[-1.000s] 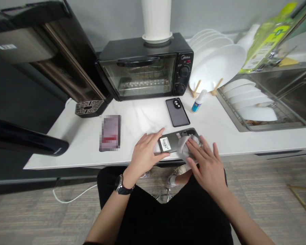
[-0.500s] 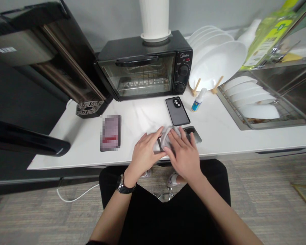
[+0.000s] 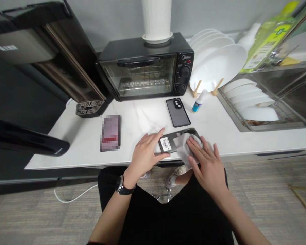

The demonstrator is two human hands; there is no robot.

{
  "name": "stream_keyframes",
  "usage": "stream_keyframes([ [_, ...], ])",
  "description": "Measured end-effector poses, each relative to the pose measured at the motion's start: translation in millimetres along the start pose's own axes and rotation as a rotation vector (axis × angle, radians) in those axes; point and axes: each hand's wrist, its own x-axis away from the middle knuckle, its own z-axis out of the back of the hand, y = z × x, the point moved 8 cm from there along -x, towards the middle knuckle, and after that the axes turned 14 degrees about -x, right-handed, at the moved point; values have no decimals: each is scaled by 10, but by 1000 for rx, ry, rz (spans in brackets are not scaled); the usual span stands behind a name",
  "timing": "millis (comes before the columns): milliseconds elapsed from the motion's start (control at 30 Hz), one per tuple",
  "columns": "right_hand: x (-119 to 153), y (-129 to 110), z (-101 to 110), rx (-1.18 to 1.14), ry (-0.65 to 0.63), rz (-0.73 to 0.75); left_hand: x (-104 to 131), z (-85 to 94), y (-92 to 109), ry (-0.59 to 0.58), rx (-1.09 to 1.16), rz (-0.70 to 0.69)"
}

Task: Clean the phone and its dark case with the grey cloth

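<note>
Phone [image 3: 171, 137] flat on desk [image 3: 226, 136], just below and right of frame centre, back up, label near left end. Gripping that end with left hand [image 3: 146, 151], thumb at near edge, forefinger at far edge. Pressing crumpled grey cloth [image 3: 185, 148] onto phone's right part with right hand [image 3: 208, 166], fingers bunched on cloth, camera area partly covered. Just above phone: dark case [image 3: 180, 117], lying flat. Right of case: spray bottle [image 3: 198, 103], standing. Left of hands: pixelated item [image 3: 110, 133], details unreadable. Farther out: oven [image 3: 145, 78] at upper centre, white pot [image 3: 156, 20] on top; plates [image 3: 216, 68] upper right; dishes [image 3: 258, 114] at right; dark machine [image 3: 61, 58] upper left.
</note>
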Motion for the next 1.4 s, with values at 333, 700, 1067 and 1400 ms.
stream_keyframes([
  [333, -347, 230, -13, 61, 133, -72, 0, 0, -7, 2, 17, 17],
  [700, -308, -767, -490, -183, -143, 159, 26, -82, -71, -1, -15, -1],
  [1067, -66, 162, 29, 48, 51, -48, 6, -30, -37, 6, 11, 44],
  [1400, -495, -178, -262, -10, 39, -39, 4, -56, -52, -3, 34, 34],
])
